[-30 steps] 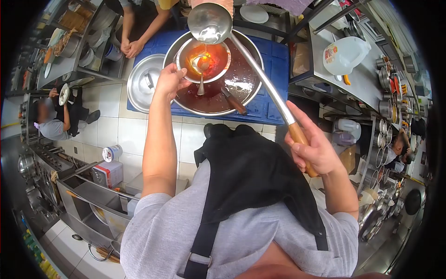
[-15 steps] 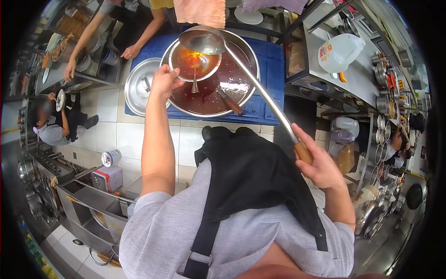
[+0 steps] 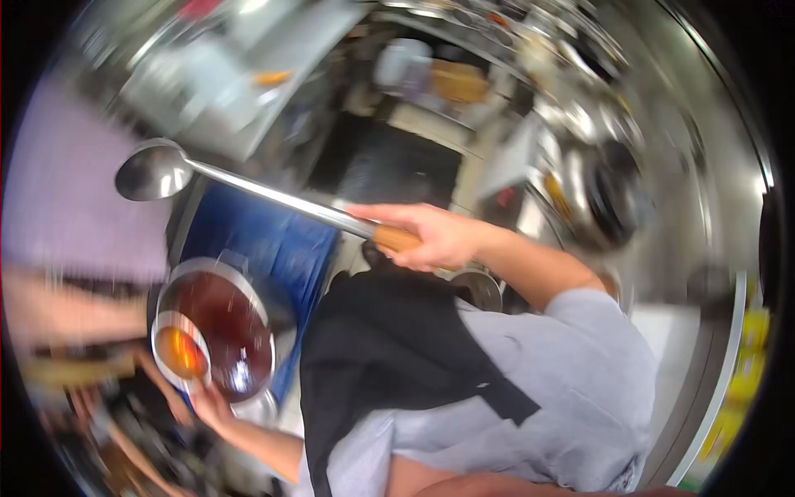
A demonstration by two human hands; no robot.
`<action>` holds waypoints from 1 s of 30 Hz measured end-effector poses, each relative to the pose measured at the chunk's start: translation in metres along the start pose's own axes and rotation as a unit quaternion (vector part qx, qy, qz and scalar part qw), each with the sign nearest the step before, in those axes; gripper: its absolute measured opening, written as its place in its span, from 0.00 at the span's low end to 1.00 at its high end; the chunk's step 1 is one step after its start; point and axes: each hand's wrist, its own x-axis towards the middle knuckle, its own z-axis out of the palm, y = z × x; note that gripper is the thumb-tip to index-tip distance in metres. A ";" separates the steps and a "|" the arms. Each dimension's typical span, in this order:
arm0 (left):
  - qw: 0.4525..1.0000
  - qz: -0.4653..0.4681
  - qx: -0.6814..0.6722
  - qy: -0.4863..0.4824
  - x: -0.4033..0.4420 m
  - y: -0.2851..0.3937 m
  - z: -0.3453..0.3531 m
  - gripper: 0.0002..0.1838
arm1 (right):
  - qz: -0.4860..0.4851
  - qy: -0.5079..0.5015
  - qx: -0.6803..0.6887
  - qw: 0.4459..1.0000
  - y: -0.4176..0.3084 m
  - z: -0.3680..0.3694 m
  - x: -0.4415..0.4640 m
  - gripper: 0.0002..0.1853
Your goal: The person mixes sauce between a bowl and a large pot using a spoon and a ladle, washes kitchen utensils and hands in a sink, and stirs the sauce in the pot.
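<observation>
My right hand (image 3: 435, 236) is closed round the wooden grip of a long steel ladle (image 3: 277, 197). The ladle's bowl points to the left, raised past the edge of the blue table, with no liquid visible in it. At lower left, my left hand (image 3: 213, 406) grips the rim of a metal bowl (image 3: 178, 352) containing bright orange-red liquid. That bowl is over the near-left part of a large metal pot (image 3: 251, 290) of dark red liquid. Motion blur hides whether a spoon is in the bowl.
The pot stands on a blue table (image 3: 248, 219). A lilac cloth (image 3: 83, 182) and a peach cloth (image 3: 74, 306) hang at left. Another person's arm (image 3: 166, 389) shows near the bowl. A blurred plastic jug (image 3: 215, 91) stands on a steel counter; a dark mat (image 3: 385, 157) covers some floor.
My view has swung to the right and blurred. The ladle has moved from above the bowl to beyond the pot's side. My left hand still holds the bowl over the pot.
</observation>
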 end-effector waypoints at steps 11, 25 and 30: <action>0.987 0.067 0.140 0.047 -0.008 -0.015 0.014 0.25 | -0.072 0.770 -0.042 0.632 0.082 -0.188 -0.217 0.39; 0.986 0.047 -0.100 0.124 -0.030 -0.008 0.045 0.11 | 0.628 0.547 -0.355 0.425 0.250 -0.299 -0.351 0.30; 0.971 0.056 -0.139 0.185 -0.041 -0.011 0.072 0.08 | 0.070 0.396 -0.492 0.772 0.254 -0.419 -0.104 0.25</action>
